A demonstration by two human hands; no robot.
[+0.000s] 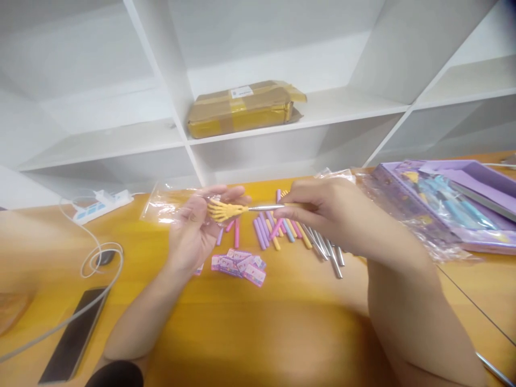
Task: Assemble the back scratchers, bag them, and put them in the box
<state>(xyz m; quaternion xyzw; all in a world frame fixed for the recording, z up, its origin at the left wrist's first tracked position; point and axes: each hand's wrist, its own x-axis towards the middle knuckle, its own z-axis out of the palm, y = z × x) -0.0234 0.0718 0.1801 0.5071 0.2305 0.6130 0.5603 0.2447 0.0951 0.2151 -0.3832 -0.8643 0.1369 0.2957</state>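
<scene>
My right hand (338,209) pinches a slim silver rod (266,208) that is tipped with a yellow skeleton-hand piece (228,211), much like a small back scratcher. The yellow fingers point left and lie over the palm of my left hand (191,231). A clear plastic bag (163,204) sits in my left hand, its crinkled end sticking out to the left. Whether the yellow piece is partly inside the bag, I cannot tell. Below my hands are purple, pink, yellow and blue tubes (262,231), with several silver rods (332,260) to their right.
Small printed pink-purple cards (239,264) lie in front. At right stands a purple box (439,231) with blue items, beside clear plastic wrapping (435,236). A phone (74,333), white cable (116,269) and power strip (102,207) are left. A taped carton (242,110) rests on the shelf.
</scene>
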